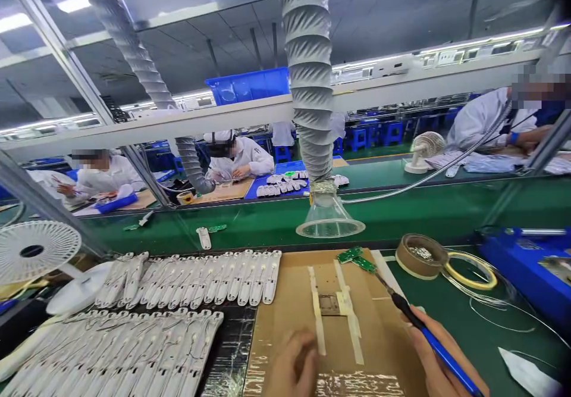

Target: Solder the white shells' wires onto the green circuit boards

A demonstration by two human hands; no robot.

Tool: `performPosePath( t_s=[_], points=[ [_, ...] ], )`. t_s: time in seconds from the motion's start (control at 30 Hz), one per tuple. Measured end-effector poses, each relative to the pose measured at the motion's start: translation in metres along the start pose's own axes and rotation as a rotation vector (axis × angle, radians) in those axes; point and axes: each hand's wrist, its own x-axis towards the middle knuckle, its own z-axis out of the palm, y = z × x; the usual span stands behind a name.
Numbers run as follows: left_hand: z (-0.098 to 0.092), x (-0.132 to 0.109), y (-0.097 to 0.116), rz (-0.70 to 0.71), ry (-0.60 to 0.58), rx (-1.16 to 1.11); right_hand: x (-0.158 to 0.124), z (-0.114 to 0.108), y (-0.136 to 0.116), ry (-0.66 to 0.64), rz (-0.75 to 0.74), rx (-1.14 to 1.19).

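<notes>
My right hand (439, 361) is closed round a blue and black soldering iron (422, 328); its tip reaches up toward two small green circuit boards (355, 259) at the far edge of a brown cardboard pad (289, 302). My left hand (292, 366) rests on the pad's near part with its fingers curled under; I cannot make out anything in it. Between the hands, strips of tape frame a small dark fixture (329, 303) on the pad.
Rows of white plastic housings (187, 281) lie left of the pad. A clear fume funnel (329, 221) hangs from a grey hose above the green conveyor. Tape rolls (422, 257), solder wire, a white fan (33, 254) and a blue bin (526, 260) stand around. Other workers sit opposite.
</notes>
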Motion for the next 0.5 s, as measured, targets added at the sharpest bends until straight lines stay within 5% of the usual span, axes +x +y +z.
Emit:
performPosePath(
  t_s=[0.17, 0.3, 0.4, 0.5],
  points=[
    [0.034, 0.121, 0.044, -0.037, -0.137, 0.149, 0.012, -0.008, 0.027, -0.022, 0.004, -0.024],
    [0.071, 0.203, 0.046, -0.013, -0.170, 0.226, 0.011, -0.008, 0.031, -0.011, -0.027, -0.016],
    [0.079, 0.219, 0.039, -0.010, -0.168, 0.264, 0.011, -0.011, 0.024, 0.003, 0.034, 0.035],
    [0.058, 0.193, 0.036, -0.015, -0.168, 0.262, 0.012, -0.013, 0.016, 0.019, 0.086, 0.093]
  ],
)
